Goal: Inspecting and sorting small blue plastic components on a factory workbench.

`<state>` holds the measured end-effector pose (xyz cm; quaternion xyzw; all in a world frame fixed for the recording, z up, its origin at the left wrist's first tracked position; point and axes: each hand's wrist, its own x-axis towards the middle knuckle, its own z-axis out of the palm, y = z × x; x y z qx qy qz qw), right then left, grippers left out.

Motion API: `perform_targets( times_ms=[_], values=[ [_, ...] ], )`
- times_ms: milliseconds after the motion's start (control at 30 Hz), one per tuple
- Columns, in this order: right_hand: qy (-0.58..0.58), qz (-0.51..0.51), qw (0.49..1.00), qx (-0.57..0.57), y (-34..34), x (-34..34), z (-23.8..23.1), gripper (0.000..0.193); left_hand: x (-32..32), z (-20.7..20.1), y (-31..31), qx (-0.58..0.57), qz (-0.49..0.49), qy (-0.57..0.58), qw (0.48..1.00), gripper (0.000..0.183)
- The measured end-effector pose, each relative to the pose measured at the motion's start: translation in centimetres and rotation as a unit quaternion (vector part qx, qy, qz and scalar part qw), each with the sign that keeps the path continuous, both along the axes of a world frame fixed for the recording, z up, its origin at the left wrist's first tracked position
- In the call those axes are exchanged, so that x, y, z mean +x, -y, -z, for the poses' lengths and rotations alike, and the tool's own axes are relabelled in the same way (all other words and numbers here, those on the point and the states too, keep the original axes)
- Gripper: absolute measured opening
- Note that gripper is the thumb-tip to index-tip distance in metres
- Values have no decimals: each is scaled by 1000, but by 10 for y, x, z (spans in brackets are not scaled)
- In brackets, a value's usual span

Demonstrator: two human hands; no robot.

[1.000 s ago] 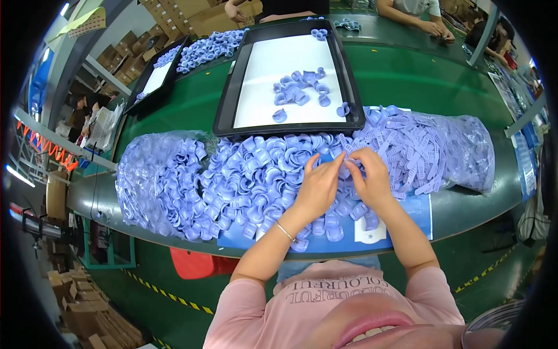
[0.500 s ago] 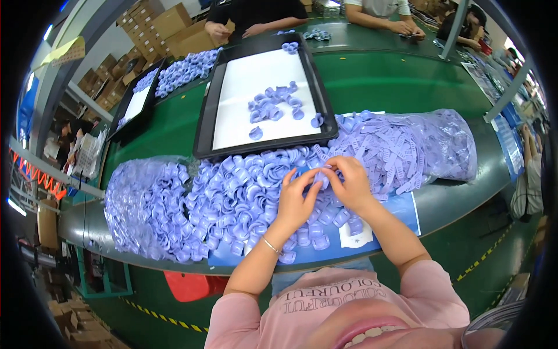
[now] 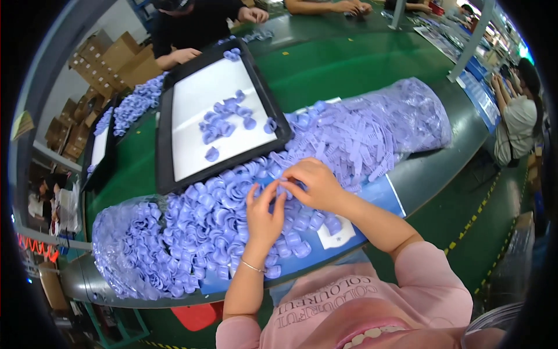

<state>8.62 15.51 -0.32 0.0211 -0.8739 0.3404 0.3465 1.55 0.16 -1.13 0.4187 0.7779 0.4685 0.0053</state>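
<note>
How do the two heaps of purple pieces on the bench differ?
The left heap is made of curved, cupped pieces; the right heap is of flat, narrow strips. The left heap spreads over more of the bench than the right heap. Both are bluish-purple and lie beside clear plastic bags.

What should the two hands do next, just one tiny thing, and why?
Maybe lift the small purple piece a little higher. The left hand and right hand meet at the fingertips and seem to pinch it, mostly hiding it. The heap of curved purple pieces lies close below, so a slip could lose it there.
</note>
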Motion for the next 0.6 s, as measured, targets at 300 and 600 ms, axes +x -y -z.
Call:
perform_targets(
  times_ms=[300,600],
  values=[
    [54,39,976,207,-42,65,-150,36,-17,2,-8,6,0,-93,996,23],
    [164,138,948,237,-15,64,-163,50,-13,4,-6,9,-5,-80,997,24]
  ],
)
